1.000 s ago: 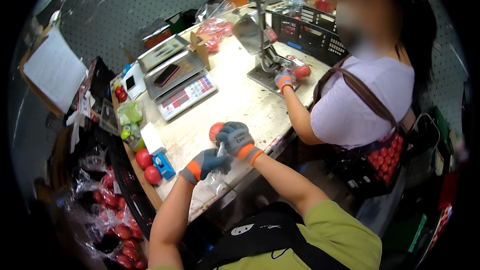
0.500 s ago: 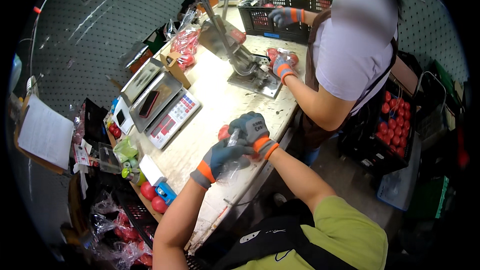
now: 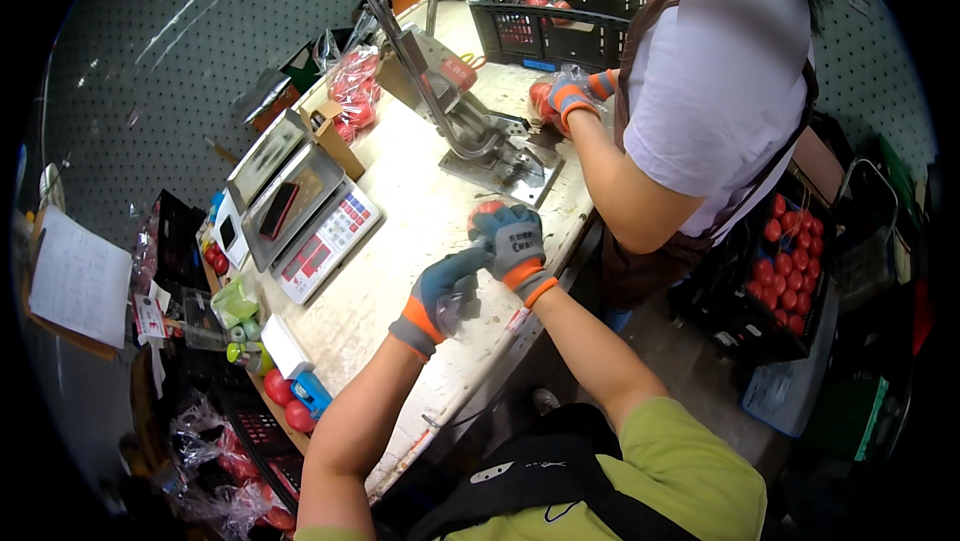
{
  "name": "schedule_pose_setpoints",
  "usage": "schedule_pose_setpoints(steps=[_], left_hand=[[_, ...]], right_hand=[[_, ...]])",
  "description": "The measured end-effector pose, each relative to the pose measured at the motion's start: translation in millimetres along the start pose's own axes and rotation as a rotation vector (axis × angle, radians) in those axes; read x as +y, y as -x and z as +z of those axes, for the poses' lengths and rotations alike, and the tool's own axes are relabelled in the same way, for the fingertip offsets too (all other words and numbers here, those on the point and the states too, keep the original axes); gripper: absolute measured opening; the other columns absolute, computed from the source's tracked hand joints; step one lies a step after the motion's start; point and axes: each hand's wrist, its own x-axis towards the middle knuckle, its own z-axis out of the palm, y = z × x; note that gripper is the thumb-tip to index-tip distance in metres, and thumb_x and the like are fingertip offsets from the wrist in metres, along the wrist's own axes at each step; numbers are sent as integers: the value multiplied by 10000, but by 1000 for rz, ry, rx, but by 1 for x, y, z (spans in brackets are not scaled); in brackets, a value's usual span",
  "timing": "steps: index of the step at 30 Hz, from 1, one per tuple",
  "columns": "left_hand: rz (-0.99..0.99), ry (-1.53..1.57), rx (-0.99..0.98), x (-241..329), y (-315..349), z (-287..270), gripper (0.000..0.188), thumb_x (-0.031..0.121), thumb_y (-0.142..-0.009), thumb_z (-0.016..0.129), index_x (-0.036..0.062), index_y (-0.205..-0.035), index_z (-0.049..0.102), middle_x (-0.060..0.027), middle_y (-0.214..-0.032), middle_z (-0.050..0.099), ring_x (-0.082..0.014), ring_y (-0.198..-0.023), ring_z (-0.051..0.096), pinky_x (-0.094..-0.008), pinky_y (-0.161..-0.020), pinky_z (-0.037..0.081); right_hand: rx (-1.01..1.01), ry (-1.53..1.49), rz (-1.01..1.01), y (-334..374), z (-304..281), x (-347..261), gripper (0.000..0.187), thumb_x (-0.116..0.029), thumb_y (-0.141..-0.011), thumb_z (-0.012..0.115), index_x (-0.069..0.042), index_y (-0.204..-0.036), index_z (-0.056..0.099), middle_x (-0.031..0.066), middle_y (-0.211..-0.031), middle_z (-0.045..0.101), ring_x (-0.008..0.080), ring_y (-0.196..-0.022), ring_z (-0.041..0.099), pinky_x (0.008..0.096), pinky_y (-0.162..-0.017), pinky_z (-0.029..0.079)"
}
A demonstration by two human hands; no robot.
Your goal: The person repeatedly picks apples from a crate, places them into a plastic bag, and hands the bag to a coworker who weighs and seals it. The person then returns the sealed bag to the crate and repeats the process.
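With the person's hands as the dial's centre, a white sheet on a brown board [image 3: 80,281] leans at nine o'clock, apparently to be readable. At eight, two shiny red round fruits [image 3: 278,387] sit beside a small blue plastic dispenser [image 3: 310,394], probably kept aside for working room. A white-and-silver electronic scale [image 3: 330,241] stands just past nine, keypad facing inward, likely for easy reach.

The left hand [image 3: 440,286], in a grey-teal glove with an orange cuff, looks nearly closed on crumpled clear plastic film [image 3: 458,313], seemingly to keep it gathered. The right hand [image 3: 515,244], in a matching glove, curls around a red round item [image 3: 487,209] at its upper-left edge, presumably steadying it above the pale worn tabletop [image 3: 400,201].

A heavy metal lever stand [image 3: 505,169] is at twelve; a co-worker's gloved hand [image 3: 572,101] at one touches bagged red fruit [image 3: 542,101].
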Motion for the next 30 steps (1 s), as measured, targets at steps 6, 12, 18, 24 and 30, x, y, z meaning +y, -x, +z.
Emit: schedule_pose_setpoints(steps=[6,12,18,24,30], left_hand=[[95,-31,94,5,12,-16,318,225,-928,511,-25,-1117,569,74,-557,383,-62,-471,405,-229,-455,404],[45,150,100,-26,44,-48,368,241,-942,492,-53,-1163,509,74,-551,344,-61,-450,333,-247,-465,354],[86,112,186,-46,72,-34,297,190,-938,450,-34,-1107,548,79,-535,310,-47,-451,286,-225,-473,291],[113,81,78,-54,74,-45,295,157,-930,456,-30,-1140,543,59,-607,353,-54,-490,333,-226,-495,338],[211,-128,86,-56,60,-35,317,195,-941,446,-32,-1147,528,80,-549,328,-50,-464,299,-231,-482,314]], right_hand=[[-244,95,-70,2,9,-20,244,-258,-739,627,-203,-974,594,81,-945,585,292,-921,546,427,-842,399],[-406,-1127,343,-16,-3,9,567,-270,-753,732,-76,-1249,540,159,-1151,609,301,-1079,570,337,-942,437],[-434,-69,622,-65,34,99,645,-184,-780,551,-134,-1382,327,249,-1212,539,384,-1061,555,408,-894,442],[-599,95,719,-93,64,103,488,-143,-810,576,-128,-1272,420,176,-1181,547,331,-1015,554,407,-864,436],[-527,-368,1129,-81,121,188,676,-519,-741,580,-101,-1256,450,140,-1232,509,245,-1060,516,341,-888,417]])
